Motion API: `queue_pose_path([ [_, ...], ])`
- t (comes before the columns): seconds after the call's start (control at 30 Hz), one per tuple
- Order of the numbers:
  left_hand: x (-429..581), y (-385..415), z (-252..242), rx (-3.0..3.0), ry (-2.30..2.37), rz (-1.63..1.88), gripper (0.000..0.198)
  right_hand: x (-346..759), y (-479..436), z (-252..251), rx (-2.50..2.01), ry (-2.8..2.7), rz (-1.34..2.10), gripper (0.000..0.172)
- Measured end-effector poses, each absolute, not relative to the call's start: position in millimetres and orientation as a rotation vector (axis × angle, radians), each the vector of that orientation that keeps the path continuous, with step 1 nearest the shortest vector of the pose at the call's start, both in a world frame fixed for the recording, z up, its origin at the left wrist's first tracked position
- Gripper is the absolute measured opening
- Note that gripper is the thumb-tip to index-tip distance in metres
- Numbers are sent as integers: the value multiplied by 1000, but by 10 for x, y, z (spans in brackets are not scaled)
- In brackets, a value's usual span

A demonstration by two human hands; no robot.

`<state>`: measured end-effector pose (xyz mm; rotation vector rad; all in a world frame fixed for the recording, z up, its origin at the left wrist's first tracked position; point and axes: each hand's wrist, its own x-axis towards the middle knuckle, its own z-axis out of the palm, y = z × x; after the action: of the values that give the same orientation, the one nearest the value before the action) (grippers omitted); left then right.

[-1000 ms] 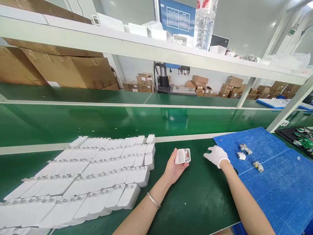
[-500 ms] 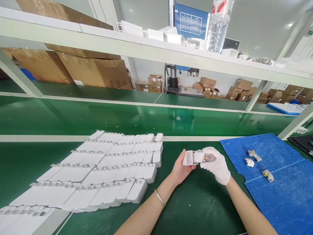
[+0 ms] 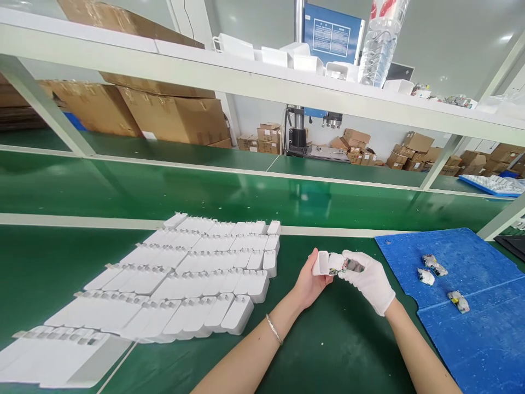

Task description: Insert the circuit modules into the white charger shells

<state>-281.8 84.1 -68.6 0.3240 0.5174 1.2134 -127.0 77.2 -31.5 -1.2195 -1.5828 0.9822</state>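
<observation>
My bare left hand (image 3: 310, 282) is wrapped round a white plastic housing (image 3: 321, 264), its open end facing right. In my right hand (image 3: 371, 278), which wears a white glove, the fingers pinch a small circuit board assembly (image 3: 338, 264) with white and coloured parts. The assembly is at the housing's open end; whether part of it sits inside, I cannot tell. Left of my hands, many similar white housings (image 3: 213, 279) lie in slanting rows on the green table (image 3: 328, 350).
Several loose circuit board assemblies (image 3: 458, 301) lie on a blue mat (image 3: 492, 328) at the right. A white shelf beam (image 3: 246, 82) crosses above the table, carrying white housings and a plastic bottle (image 3: 379, 52). Cardboard boxes (image 3: 176, 117) stand behind.
The circuit board assembly has turned in my right hand, so more of its coloured parts show. Both hands stay close together, and the view has shifted slightly left.
</observation>
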Motion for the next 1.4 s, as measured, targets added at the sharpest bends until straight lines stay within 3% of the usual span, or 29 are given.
queue_pose_path([
  [0.13, -2813, 842, -661, 331, 501, 1192, 38, -1349, 791, -434, -1197, -1408, 1186, 62],
  [0.27, -2833, 849, -650, 333, 493, 1193, 41, -1375, 808, -504, -1138, -1412, 1076, 48],
  [0.37, -2844, 851, -666, 333, 492, 1216, 39, -1349, 762, -469, -1090, -1585, 768, 36],
  [0.47, -2854, 849, -690, 334, 501, 1247, 34, -1326, 682, -389, -991, -1715, 461, 31],
  [0.57, -2859, 839, -706, 356, 503, 1262, 33, -1339, 629, -336, -940, -1824, 367, 28],
  [0.83, -2855, 812, -726, 432, 496, 1223, 44, -1377, 683, -395, -904, -2039, 314, 34],
  [1.4, -2842, 804, -708, 471, 530, 1224, 40, -1365, 692, -300, -887, -2214, 236, 38],
])
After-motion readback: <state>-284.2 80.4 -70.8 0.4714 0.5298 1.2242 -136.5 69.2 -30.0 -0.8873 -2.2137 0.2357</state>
